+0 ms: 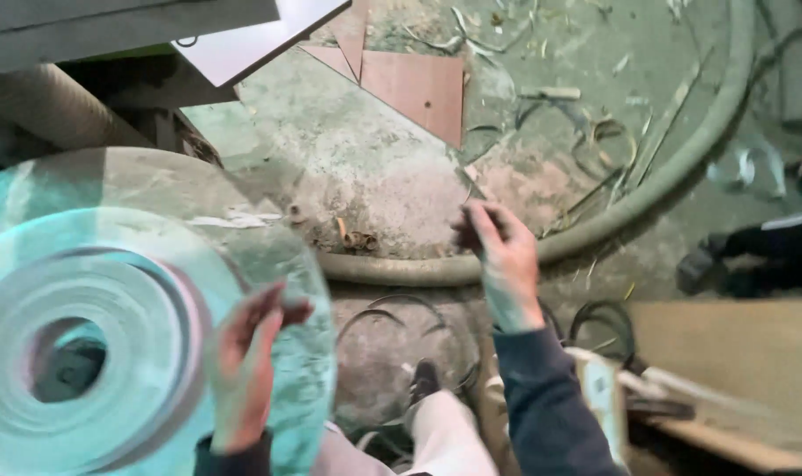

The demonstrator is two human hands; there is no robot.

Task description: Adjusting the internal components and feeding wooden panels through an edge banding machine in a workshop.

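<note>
A large roll of pale edge-band strip (110,335), coiled flat with an open hole at its middle, is seen blurred at the lower left of the head view, in front of a rounded grey machine top. The left hand (246,370) is laid against the roll's right edge, fingers loosely curled toward the rim; whether anything is truly pinched cannot be told through the motion blur. The right hand (499,256) is held out to the right of the roll, well apart from it, fingers drawn together at the tips as if nipped on something thin; no strip end can be made out there, so the hold cannot be told. A dark blue sleeve (546,405) is worn on the right arm.

Right of the roll and just beyond the right hand, a thick grey hose (648,185) is curved across the dusty concrete floor (374,167). Reddish-brown board offcuts (414,88) are lying further up from the roll, beside a white panel corner (251,40). Thin dark loops of strip (604,317) are scattered on the floor between roll and a wooden board (736,353) at the far right. A dark shoe (423,383) and pale trouser leg are seen below, right of the roll. Another person's dark shoe (705,264) is seen at the far right edge.
</note>
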